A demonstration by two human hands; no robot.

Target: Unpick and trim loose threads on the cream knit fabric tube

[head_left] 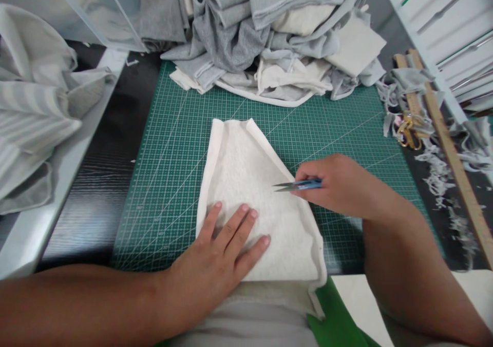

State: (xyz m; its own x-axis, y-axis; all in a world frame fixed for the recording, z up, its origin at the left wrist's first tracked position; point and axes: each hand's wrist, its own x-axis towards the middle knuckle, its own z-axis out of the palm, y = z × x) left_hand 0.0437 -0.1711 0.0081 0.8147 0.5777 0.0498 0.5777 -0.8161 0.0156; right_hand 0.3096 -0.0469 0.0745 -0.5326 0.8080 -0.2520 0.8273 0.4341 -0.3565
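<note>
I have the cream cloth (pixel 250 177) lying on the green mat (pixel 173 147), in the middle of my view. Its long way runs from near to far. It is thin at the far end and wide at the near end.

My left hand (pixel 225 249) lies flat on the near left part of the cloth, with its fingers a little spread and nothing held in them. The cloth goes out past those fingertips to the far side and to the right. My right hand (pixel 335 185) is curled around small blue scissors (pixel 308 184). It sits by the right edge of the cloth, and the scissors point left, over the cloth. I can't tell if the tips touch it. Each hand is close to its own side.

The cloth looks soft and mostly flat. Both long edges have a thick pale band, and the right one gets wavy near me.

Past the far end is a big messy heap of grey and cream cloth (pixel 239 34). On the right I see gold scissors (pixel 408 134), scraps (pixel 439 177) and a long wooden ruler (pixel 442 126). Striped cloth (pixel 31 105) is on the left.
</note>
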